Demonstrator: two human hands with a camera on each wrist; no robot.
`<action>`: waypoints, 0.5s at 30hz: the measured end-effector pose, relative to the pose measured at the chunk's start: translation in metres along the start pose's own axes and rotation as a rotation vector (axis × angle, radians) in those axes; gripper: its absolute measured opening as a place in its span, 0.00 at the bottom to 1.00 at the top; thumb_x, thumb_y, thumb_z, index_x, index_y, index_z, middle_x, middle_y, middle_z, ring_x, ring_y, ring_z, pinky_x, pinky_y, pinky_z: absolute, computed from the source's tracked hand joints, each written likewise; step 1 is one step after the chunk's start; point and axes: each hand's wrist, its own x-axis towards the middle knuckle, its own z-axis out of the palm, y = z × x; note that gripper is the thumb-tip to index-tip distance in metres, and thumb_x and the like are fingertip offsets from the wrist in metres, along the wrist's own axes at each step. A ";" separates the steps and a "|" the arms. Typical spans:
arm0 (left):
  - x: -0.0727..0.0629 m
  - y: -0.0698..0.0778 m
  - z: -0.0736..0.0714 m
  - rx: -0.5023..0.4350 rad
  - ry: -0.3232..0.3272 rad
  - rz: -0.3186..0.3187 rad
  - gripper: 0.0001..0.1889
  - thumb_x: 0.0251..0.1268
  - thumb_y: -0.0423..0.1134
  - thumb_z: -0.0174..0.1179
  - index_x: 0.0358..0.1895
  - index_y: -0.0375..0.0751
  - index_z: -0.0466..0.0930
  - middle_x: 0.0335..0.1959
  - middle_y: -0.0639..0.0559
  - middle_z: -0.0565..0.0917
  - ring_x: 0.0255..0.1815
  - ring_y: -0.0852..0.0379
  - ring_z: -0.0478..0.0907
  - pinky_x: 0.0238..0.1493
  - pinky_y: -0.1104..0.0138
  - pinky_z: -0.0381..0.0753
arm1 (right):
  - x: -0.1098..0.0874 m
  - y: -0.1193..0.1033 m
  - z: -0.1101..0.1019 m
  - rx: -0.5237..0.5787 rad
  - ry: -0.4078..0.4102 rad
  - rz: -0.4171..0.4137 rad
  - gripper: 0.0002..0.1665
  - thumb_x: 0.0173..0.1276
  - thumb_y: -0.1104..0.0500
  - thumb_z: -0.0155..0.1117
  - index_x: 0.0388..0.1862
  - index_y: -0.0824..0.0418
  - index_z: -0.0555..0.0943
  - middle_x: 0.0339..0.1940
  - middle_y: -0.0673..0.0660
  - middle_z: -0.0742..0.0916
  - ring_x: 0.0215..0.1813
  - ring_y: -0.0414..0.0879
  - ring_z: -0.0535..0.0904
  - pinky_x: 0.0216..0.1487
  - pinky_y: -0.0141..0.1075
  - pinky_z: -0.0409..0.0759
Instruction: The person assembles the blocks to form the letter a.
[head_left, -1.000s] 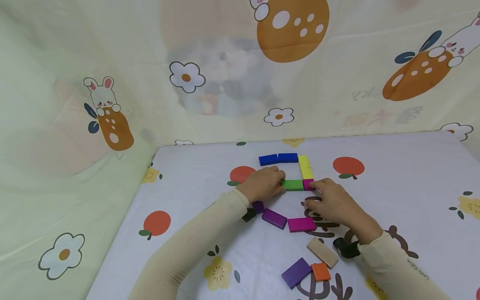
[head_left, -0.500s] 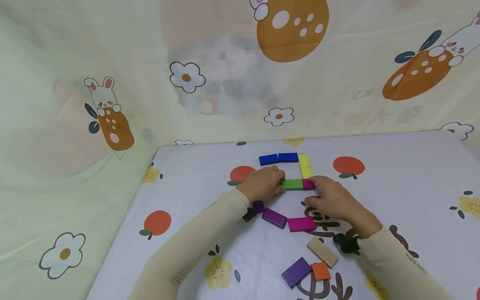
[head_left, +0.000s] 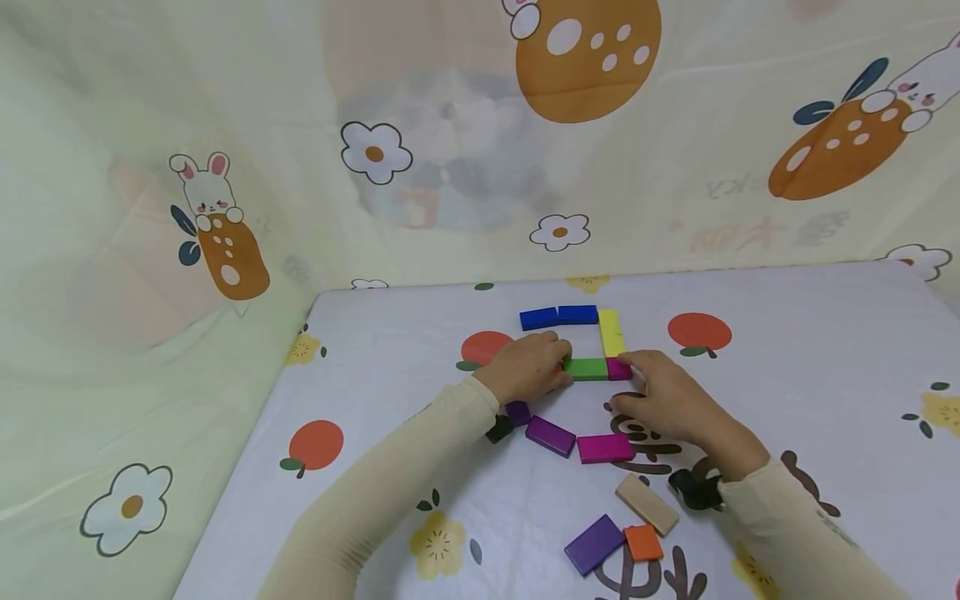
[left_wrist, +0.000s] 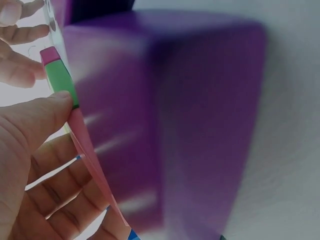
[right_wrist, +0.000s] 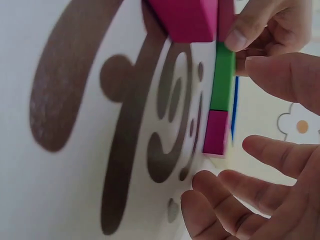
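Note:
My left hand (head_left: 528, 367) pinches a red block (left_wrist: 87, 140), with the thumb at its joint with the green block (head_left: 587, 369) and the fingers on the far side. In the head view this hand hides most of the red block. A small magenta block (head_left: 618, 369) butts against the green one's right end. Beside it is my right hand (head_left: 671, 396), fingers loosely spread and holding nothing; its index fingertip is at the magenta block's corner. From there a yellow block (head_left: 611, 333) runs back to two blue blocks (head_left: 577, 314) laid end to end.
Nearer lie a dark purple block (head_left: 517, 412), a purple block (head_left: 551, 436) and a pink block (head_left: 604, 448) in a curve. A wooden block (head_left: 647, 504), a violet block (head_left: 595, 545) and an orange block (head_left: 642, 542) sit at the front. Patterned cloth (head_left: 450, 233) rises behind.
My right index finger, pressing on the small magenta block a second ago, has drawn back to its far right corner. The left hand and the blocks stay in place.

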 end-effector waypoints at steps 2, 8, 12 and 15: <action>0.000 -0.001 0.000 -0.001 -0.003 0.002 0.19 0.75 0.52 0.64 0.58 0.46 0.83 0.44 0.55 0.81 0.42 0.61 0.76 0.45 0.73 0.76 | -0.004 -0.002 -0.001 0.005 0.013 -0.005 0.42 0.68 0.52 0.73 0.73 0.71 0.70 0.71 0.76 0.72 0.63 0.70 0.76 0.57 0.63 0.81; -0.014 -0.007 -0.008 -0.031 0.002 -0.066 0.26 0.76 0.57 0.61 0.65 0.44 0.79 0.54 0.50 0.81 0.50 0.56 0.77 0.52 0.67 0.80 | -0.020 -0.009 0.000 0.031 -0.056 -0.078 0.28 0.63 0.54 0.78 0.60 0.63 0.84 0.53 0.64 0.83 0.50 0.55 0.81 0.45 0.47 0.85; -0.037 -0.014 -0.012 -0.087 -0.024 -0.251 0.31 0.71 0.63 0.62 0.64 0.43 0.76 0.50 0.51 0.80 0.46 0.56 0.77 0.47 0.64 0.81 | -0.027 -0.011 0.005 0.003 -0.157 -0.170 0.22 0.59 0.56 0.82 0.52 0.58 0.87 0.49 0.56 0.84 0.53 0.51 0.81 0.51 0.49 0.85; -0.052 -0.016 -0.009 -0.164 -0.058 -0.315 0.29 0.68 0.62 0.66 0.57 0.43 0.75 0.41 0.53 0.81 0.39 0.57 0.78 0.42 0.65 0.80 | -0.029 -0.011 0.009 -0.020 -0.186 -0.195 0.20 0.57 0.58 0.82 0.48 0.57 0.88 0.48 0.54 0.84 0.50 0.49 0.80 0.49 0.48 0.84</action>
